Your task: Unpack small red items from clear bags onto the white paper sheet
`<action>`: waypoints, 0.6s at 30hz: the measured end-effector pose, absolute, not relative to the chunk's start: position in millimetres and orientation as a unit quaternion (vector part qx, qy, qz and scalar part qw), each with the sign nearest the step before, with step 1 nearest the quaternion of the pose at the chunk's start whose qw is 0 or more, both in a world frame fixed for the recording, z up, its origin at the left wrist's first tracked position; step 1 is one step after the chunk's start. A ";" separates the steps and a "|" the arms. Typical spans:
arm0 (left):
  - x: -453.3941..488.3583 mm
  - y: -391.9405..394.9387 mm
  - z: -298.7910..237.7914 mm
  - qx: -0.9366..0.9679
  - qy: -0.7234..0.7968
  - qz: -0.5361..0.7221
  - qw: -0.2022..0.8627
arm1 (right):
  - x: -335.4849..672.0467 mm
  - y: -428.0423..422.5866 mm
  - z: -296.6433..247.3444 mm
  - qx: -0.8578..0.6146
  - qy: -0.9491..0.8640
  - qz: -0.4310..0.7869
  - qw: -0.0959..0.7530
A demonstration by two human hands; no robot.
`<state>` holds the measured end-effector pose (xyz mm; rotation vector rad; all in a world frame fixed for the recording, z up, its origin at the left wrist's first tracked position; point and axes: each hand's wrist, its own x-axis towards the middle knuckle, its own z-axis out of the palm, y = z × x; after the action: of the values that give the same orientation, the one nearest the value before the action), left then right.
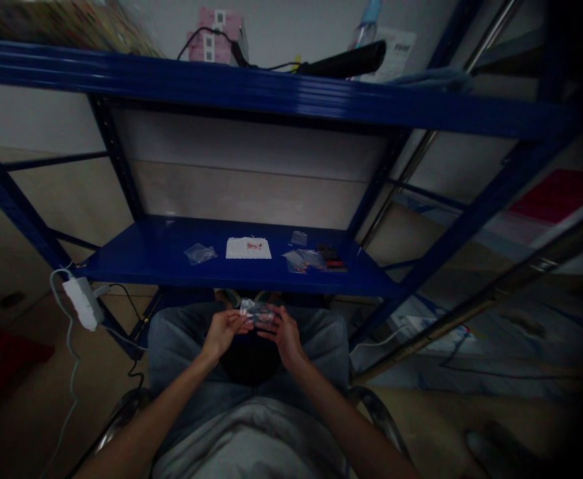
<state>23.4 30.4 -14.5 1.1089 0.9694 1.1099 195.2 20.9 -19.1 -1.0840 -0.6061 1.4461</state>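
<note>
Clear plastic bag (pixel 256 313), one, between left hand (pixel 224 334) and right hand (pixel 285 336)

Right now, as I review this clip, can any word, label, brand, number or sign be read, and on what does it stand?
Nothing can be read for certain.
White paper sheet on the blue steel shelf: red marks, too small and blurred to read.
White leaflet on the upper shelf: dark print, too blurred to read.
Clear plastic bag between the left hand and right hand: no readable text.
</note>
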 end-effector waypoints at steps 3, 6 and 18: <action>21.0 32.6 -16.3 0.520 0.423 0.471 0.573 | 184.1 23.9 -22.7 -0.478 -0.212 0.622 0.583; 19.7 31.7 -15.0 0.559 0.437 0.453 0.540 | 170.9 28.7 -32.8 -0.495 -0.179 0.600 0.602; 23.2 19.6 5.0 0.647 0.478 0.452 0.386 | 111.2 51.1 -78.8 -0.529 -0.135 0.493 0.677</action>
<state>23.2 19.6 5.0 1.6463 1.2174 1.1495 111.2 51.1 -78.8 -1.1890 -0.3036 1.1092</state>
